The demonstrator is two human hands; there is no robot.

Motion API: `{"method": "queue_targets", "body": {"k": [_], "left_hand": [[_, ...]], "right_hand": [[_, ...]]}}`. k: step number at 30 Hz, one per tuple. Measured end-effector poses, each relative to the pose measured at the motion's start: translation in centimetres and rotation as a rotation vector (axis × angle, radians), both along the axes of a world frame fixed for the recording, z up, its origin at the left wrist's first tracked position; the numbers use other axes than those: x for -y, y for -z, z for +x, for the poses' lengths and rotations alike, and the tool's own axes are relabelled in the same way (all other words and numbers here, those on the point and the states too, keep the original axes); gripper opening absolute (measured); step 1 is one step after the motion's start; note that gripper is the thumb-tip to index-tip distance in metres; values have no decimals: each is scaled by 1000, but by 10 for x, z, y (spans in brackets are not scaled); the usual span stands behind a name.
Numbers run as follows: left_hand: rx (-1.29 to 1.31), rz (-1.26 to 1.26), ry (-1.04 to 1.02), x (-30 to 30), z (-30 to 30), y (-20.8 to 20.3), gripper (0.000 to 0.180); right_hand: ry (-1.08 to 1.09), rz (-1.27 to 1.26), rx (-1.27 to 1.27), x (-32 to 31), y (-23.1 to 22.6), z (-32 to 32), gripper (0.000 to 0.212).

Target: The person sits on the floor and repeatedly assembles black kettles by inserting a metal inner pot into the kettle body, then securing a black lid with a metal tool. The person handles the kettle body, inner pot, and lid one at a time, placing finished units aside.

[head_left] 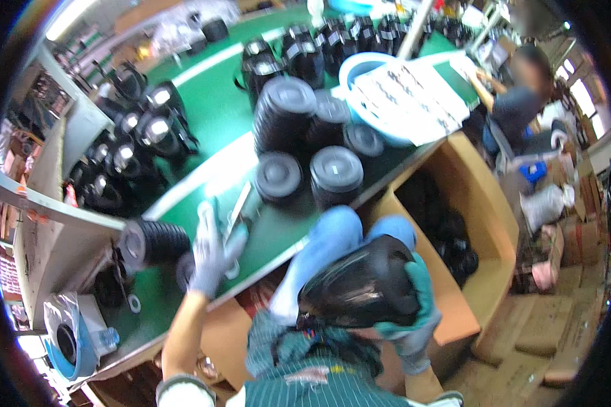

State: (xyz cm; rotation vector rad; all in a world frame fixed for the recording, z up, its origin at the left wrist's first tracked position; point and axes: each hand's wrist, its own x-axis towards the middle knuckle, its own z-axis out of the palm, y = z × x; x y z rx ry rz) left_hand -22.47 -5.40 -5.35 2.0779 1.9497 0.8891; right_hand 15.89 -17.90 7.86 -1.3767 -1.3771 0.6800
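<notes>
My right hand [414,312], in a grey and teal glove, grips the wide end of a glossy black rounded housing [360,285] above my lap. The housing lies on its side, its narrower end to the left. Over the green table, my left hand [214,254] is gloved too, with fingers spread apart. A thin pale stick [240,203] lies right beside its fingertips; I see no grip on it. Left of that hand, a stack of ribbed black round parts [153,243] rests on its side. Dark round discs [278,176] stand in stacks ahead of it.
Several glossy black housings [159,132] crowd the table's left side, and more stand at the back. A blue basin [360,68] has a printed sheet [411,98] over it. An open cardboard box [492,224] with black parts sits at right. A co-worker [523,102] sits beyond.
</notes>
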Motion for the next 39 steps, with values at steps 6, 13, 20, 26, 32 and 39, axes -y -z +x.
{"method": "queue_targets", "body": {"k": [6,13,20,26,32,39], "left_hand": [[31,338,324,63,19,-67,88],[228,365,310,28,7,-80,83],[43,457,112,-107,-26,-153,57],[-192,512,-195,-315,-71,-142,58],[-223,135,-377,-447,-87,-53,69],[-377,483,-284,-448,-136,-70,55]], "right_hand": [[-34,-369,-952,-81,61,-20,69],[-332,-874,-1485,-150,93,-117,54],[-704,-846,-1248,-185,84,-126,71],[-1099,-654,-1892,-150,131,-57,68],[-952,-841,-1520,-180,151,-58,69],[-972,-876,-1454,-182,160,-62,71]]}}
